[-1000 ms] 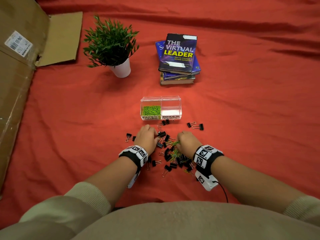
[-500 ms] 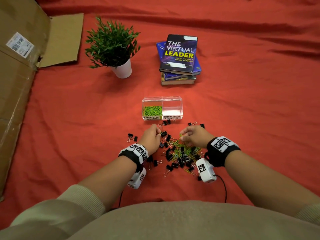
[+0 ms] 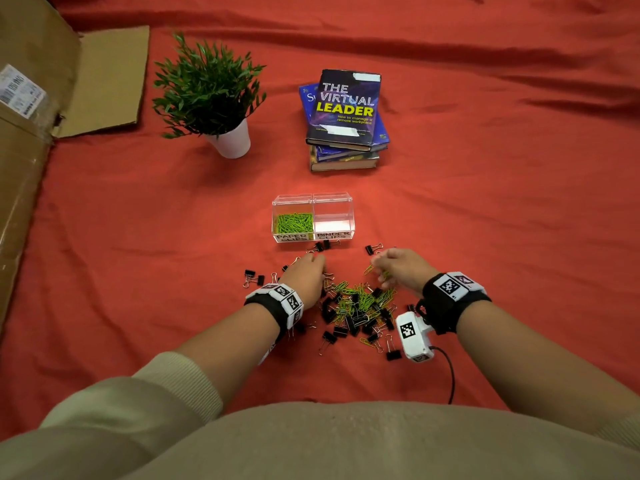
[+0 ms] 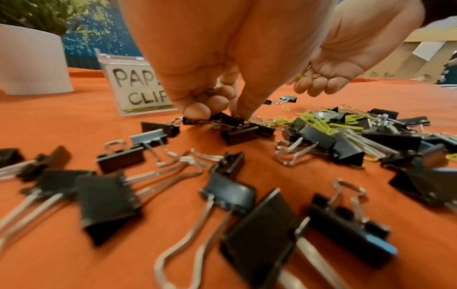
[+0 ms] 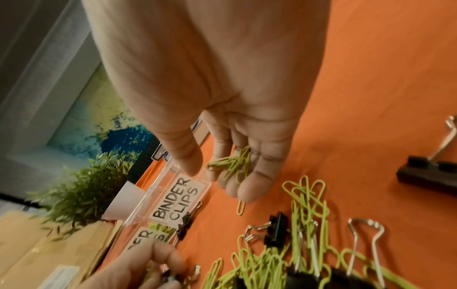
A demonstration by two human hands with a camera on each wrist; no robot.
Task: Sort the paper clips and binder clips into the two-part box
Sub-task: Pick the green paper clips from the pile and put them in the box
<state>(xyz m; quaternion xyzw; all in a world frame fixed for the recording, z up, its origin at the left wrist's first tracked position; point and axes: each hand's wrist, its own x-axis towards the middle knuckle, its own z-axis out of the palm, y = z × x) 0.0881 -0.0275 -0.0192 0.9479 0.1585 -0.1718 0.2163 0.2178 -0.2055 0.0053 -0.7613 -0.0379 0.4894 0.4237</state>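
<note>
Moved: the right hand has lifted off the mixed pile toward the box since the earlier frames; the left hand stays low at the pile's left edge.
Red cloth: the surface under everything; whether it covers a desk or bed I cannot tell.
Two-part box: just beyond the pile; left part holds green paper clips, right part, labelled for binder clips, looks empty.
Right hand fingers: curled round several green paper clips, probably cupped to carry a batch.
Left hand fingers: pinching a black binder clip against the cloth, likely to lift it.
</note>
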